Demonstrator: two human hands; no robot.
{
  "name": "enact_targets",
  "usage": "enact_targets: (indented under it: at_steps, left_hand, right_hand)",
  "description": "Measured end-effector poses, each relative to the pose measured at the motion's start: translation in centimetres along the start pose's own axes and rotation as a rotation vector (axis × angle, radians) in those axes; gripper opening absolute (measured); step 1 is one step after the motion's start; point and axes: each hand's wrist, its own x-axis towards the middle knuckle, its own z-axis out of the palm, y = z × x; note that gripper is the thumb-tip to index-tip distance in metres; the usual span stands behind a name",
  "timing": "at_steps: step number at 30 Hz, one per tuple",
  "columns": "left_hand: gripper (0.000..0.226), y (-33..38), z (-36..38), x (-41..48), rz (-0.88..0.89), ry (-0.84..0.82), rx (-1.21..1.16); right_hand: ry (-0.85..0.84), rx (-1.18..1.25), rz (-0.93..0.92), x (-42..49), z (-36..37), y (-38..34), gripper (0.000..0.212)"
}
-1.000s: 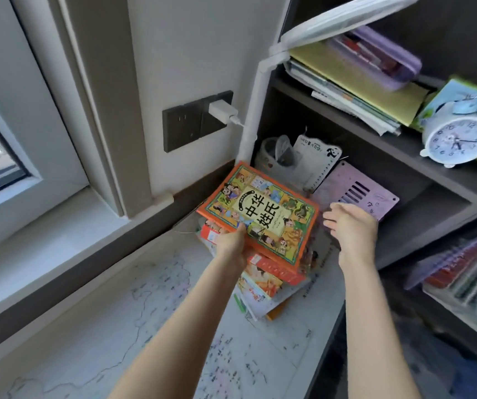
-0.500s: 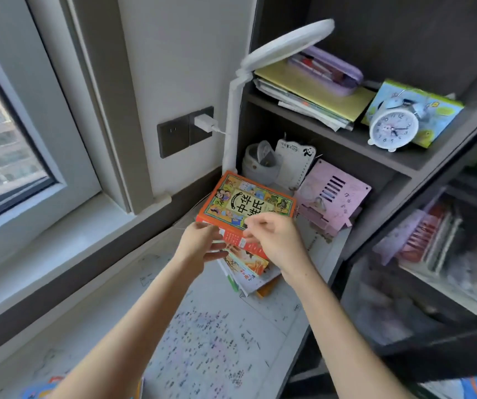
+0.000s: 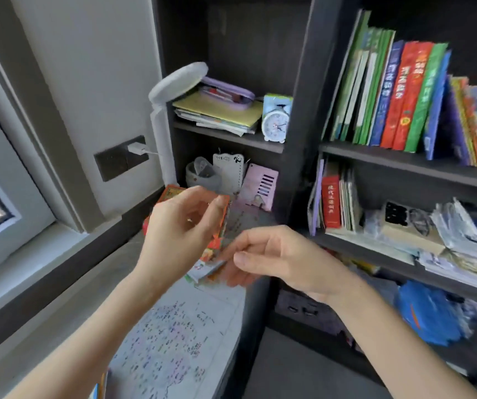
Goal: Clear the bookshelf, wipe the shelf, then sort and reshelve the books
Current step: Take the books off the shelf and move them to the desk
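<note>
a: where are the books from your seat?

b: i take the white desk lamp with the round flat head [image 3: 178, 82] as my mark. at its foot, on the pale desk printed with a map [image 3: 174, 341], lies a pile of thin paperback books [image 3: 205, 267]. on top is the orange-covered picture book [image 3: 168, 194], lying flat, its long side running away from me toward the lamp's stem.

a: and the hands?

b: my left hand [image 3: 182, 234] is over the orange cover, fingers curled. it hides the contact, so i cannot tell whether it grips the book or only hovers. my right hand [image 3: 283, 257] is just right of the pile's near corner, fingers loosely bent, and i see nothing in it.

a: what does the next reach turn on?

b: my guess is more clearing. the row of green, red and blue hardback books [image 3: 398, 96] stands well right of the lamp, about level with its head, in the dark wooden bookshelf [image 3: 303, 110]. the spines are upright and lean left. the right hand is nearer, so i'd send it up and right to close across the spines, not along them.
</note>
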Motion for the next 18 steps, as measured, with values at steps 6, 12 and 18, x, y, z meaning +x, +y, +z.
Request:
enact_targets:
  at_steps: [6,12,18]
  left_hand:
    - [0.025,7.4,10.1,-2.1,0.133,-0.113,-0.105]
    - [0.023,14.5,23.2,-1.7,0.169,-0.21,-0.197]
    - [0.018,18.8,33.5,1.2,0.158,-0.275,-0.22]
  right_hand:
    - [0.28,-0.061,-0.027,-11.5,-8.8,0.2,0.015]
    - [0.7,-0.069,-0.032,-23.3,-19.3,1.7,0.015]
    - [1.241,-0.163,-0.066,-29.8,-28.4,2.5,0.008]
